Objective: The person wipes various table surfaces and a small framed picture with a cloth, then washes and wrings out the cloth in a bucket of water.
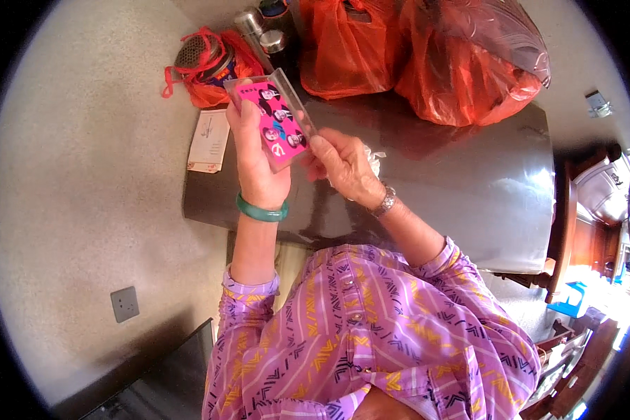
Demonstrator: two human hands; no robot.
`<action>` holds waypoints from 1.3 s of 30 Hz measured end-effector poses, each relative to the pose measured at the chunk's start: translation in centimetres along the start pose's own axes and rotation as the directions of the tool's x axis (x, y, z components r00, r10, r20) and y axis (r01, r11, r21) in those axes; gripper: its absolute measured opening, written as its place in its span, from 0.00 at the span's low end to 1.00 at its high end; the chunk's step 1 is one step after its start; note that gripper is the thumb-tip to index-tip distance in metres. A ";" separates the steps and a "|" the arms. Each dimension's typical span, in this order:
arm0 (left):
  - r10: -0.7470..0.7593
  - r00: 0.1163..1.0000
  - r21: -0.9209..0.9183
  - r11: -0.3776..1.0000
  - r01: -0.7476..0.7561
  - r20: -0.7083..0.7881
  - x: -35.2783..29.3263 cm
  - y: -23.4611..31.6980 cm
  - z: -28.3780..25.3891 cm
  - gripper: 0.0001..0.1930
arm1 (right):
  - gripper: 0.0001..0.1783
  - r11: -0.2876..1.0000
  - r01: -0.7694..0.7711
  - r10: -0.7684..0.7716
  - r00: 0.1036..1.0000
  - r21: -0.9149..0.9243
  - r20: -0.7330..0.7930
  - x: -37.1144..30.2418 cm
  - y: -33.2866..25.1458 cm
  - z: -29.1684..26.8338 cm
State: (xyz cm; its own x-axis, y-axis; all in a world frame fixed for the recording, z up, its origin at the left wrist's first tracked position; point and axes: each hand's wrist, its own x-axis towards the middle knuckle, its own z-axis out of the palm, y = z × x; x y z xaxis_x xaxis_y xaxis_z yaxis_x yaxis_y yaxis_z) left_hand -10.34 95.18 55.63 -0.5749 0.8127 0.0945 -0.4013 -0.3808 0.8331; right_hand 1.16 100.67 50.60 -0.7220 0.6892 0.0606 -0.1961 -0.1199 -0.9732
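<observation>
A flat, clear plastic case with a bright pink printed insert is held up over the dark table. My left hand grips it from the left, thumb along the near-left side and the other fingers mostly hidden behind. At the case's right edge, my right hand has its thumb and curled fingers closed on the rim. Something white and crumpled, perhaps tissue, shows beside and behind the right hand; I cannot tell whether it is held or lies on the table.
Red plastic bags stand at the back of the table, beside metal-topped flasks. A smaller red bag holds a round mesh-topped item. A white printed card lies at the left edge, near the wall. Wooden furniture is at the right.
</observation>
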 end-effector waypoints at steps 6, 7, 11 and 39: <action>0.014 0.999 -0.029 0.999 -0.013 0.044 -0.3 0.3 -0.2 0.21 | 0.19 0.998 -0.068 0.067 0.994 0.013 0.088 0.6 -1.3 -1.3; -0.008 0.996 -0.097 0.995 0.016 0.084 -0.5 0.6 -0.2 0.22 | 0.19 0.998 -0.067 0.066 0.994 0.010 0.089 0.8 -1.5 -1.6; -0.093 0.990 -0.118 0.987 0.105 0.111 0.2 1.6 -1.0 0.22 | 0.18 0.993 -0.107 0.099 0.981 0.040 0.166 1.5 -2.5 -2.8; 0.072 0.984 0.300 0.946 -0.120 0.165 3.5 7.4 -2.3 0.09 | 0.27 0.648 -0.553 0.081 0.734 0.523 0.675 9.4 -6.8 -3.8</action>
State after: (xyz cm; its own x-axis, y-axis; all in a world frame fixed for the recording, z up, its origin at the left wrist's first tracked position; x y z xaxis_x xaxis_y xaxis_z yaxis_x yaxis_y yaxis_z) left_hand -16.91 94.21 60.85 -0.4771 0.8447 0.2427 -0.0971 -0.3252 0.9407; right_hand -1.77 110.64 56.95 -0.9933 0.0137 0.1148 -0.0748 -0.8330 -0.5481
